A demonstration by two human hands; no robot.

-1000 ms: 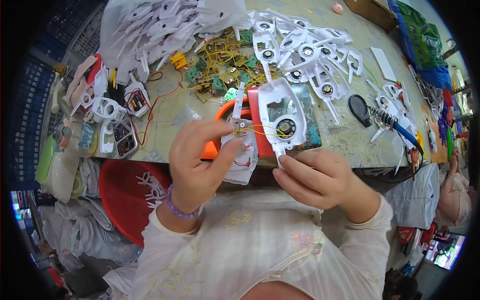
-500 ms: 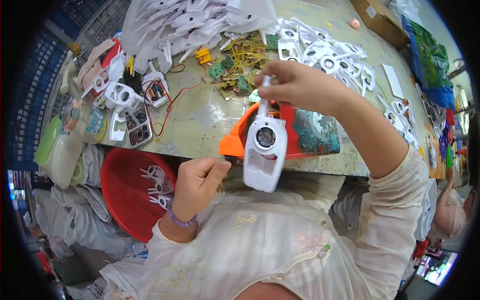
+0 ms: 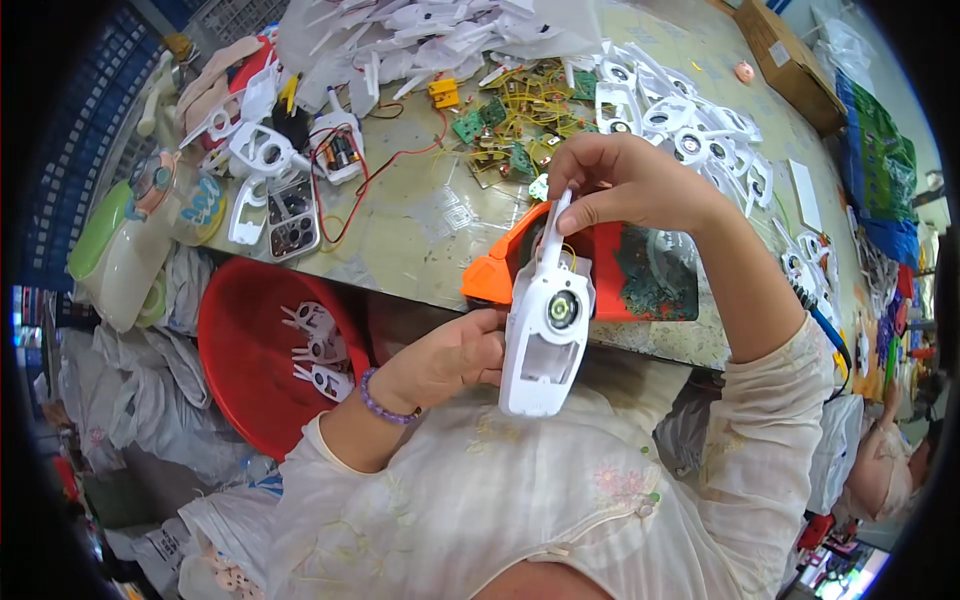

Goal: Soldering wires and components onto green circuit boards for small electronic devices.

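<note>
White plastic housing (image 3: 545,330) between both hands, top end hidden under right hand (image 3: 625,185)

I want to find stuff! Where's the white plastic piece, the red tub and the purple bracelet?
white plastic piece (image 3: 545,330): head view, round middle part.
red tub (image 3: 232,330): head view, bare inside wall.
purple bracelet (image 3: 375,399): head view, beads at left wrist.

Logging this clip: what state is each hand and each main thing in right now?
Right hand: raised, pinching the top of the white plastic housing.
Left hand: by the housing's lower edge, fingers curled.
White plastic housing: upright, open side up, round part fitted.
Red basin: below the table edge, holds a few white parts.
Orange tray: on the table, behind the housing.
</note>
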